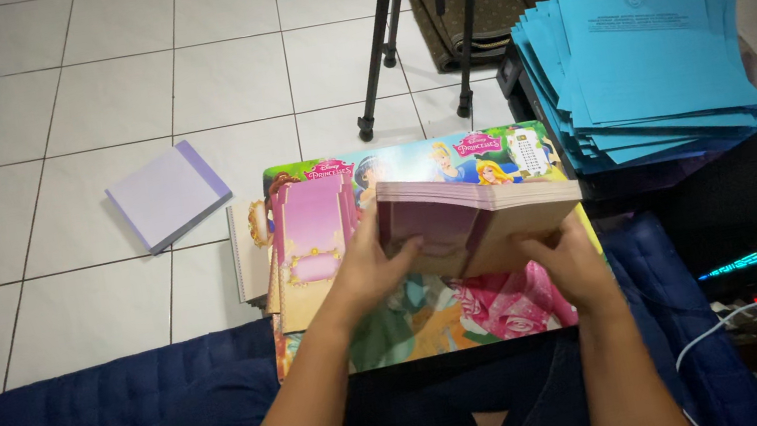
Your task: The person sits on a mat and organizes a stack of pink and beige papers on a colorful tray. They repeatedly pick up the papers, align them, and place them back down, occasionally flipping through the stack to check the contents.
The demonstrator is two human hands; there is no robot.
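Tiled floor, cartoon-print table (490,150) | left hand (369,270) + right hand (563,260) both clamped on paper stack (476,223) | square edges, grip evenly

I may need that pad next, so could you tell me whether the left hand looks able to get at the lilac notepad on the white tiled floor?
Probably yes: the lilac notepad lies uncovered, but the left hand is gripping the pink paper stack.

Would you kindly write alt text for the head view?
Both hands, left hand and right hand, hold a thick pink paper stack above a colourful cartoon lap table. Blue folders lie to the right, a purple notepad on the tiled floor.
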